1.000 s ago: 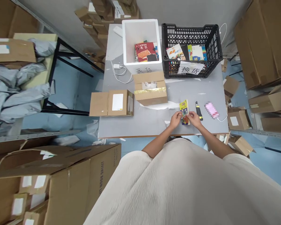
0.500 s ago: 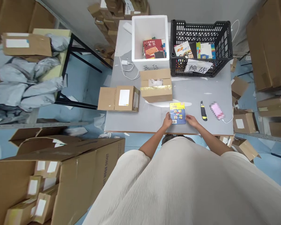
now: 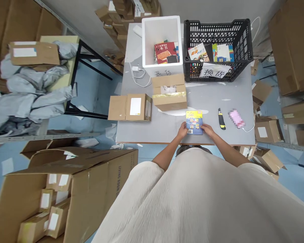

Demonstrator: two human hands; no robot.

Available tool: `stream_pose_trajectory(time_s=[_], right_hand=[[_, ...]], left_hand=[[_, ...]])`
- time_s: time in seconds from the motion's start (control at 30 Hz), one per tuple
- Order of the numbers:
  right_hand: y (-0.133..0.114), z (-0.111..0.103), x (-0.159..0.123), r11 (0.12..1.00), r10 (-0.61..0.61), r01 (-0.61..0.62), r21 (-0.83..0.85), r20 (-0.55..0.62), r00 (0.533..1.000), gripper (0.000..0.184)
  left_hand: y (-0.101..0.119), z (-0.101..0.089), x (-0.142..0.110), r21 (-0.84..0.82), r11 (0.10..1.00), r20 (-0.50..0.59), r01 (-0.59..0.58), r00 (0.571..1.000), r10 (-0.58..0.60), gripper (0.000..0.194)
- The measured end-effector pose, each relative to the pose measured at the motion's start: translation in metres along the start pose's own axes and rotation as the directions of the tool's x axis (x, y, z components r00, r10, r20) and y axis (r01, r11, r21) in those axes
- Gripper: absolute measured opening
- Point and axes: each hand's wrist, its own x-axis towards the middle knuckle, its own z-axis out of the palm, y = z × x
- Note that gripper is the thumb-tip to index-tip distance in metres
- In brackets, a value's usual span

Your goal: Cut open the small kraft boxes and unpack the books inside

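Between my two hands is a thin blue and yellow book, its cover facing up near the front edge of the grey table. My left hand grips its left side, and my right hand pinches its lower right side. To the right of the book lies a black and yellow utility knife. Just behind the book stands an open cardboard box with white material inside. Further left is another cardboard box with a flap out and a white label.
At the back are a white foam box and a black plastic crate, both holding books. A pink blurred-out item with a cable lies at right. A large carton with small boxes stands lower left; grey parcels fill a shelf.
The view has shifted slightly, so most things sit a little further right. The book stays between both hands, with no clear change in grip.
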Motion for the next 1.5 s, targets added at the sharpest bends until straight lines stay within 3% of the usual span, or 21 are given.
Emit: stream_pose_trajectory(time_s=[0.1,0.17,0.37,0.5,0.63,0.8,1.03,1.17,1.37,1.5], right_hand=[[0.002,-0.004,0.001,0.999,0.035,-0.032,0.038,-0.085,0.996,0.022],[0.003,-0.014,0.0,0.998,0.019,-0.01,0.055,-0.161,0.987,0.021],[-0.003,-0.058,-0.004,0.983,-0.157,0.174,0.057,-0.232,0.96,0.038],[-0.009,-0.067,-0.011,0.973,-0.215,0.229,0.023,-0.273,0.938,0.045],[-0.015,-0.049,-0.019,0.953,-0.298,0.304,-0.001,-0.195,0.935,0.045],[-0.019,-0.023,-0.02,0.953,-0.303,0.303,0.001,-0.001,0.953,0.039],[-0.009,-0.014,-0.011,0.98,-0.155,0.15,-0.131,-0.03,0.987,0.027],[-0.007,-0.013,-0.012,0.983,-0.103,0.099,-0.152,-0.014,0.995,0.03],[-0.008,-0.008,-0.016,0.986,-0.109,0.117,-0.116,0.075,0.991,0.033],[-0.008,-0.004,-0.019,0.991,-0.108,0.114,-0.072,0.093,0.99,0.037]], left_hand=[[0.003,0.014,0.001,-0.031,0.997,0.039,0.065,0.997,-0.064,0.073],[0.006,0.028,0.003,-0.035,0.998,0.061,0.047,0.997,-0.044,0.065],[0.025,0.077,0.009,0.015,1.0,0.167,-0.006,0.986,0.003,0.035],[0.04,0.087,0.007,-0.029,0.999,0.233,-0.038,0.972,0.043,0.026],[0.045,0.075,-0.002,-0.035,0.997,0.163,-0.065,0.984,0.07,0.021],[0.037,0.045,-0.012,-0.04,0.998,0.023,-0.038,0.999,0.039,0.038],[0.014,0.008,-0.015,0.057,0.99,-0.143,0.128,0.983,-0.119,0.044],[0.004,0.001,-0.014,0.115,0.981,-0.183,0.159,0.973,-0.137,0.046],[0.001,-0.001,-0.011,0.149,0.977,-0.158,0.154,0.979,-0.13,0.036],[0.001,0.002,-0.008,0.141,0.974,-0.201,0.178,0.968,-0.148,0.046]])
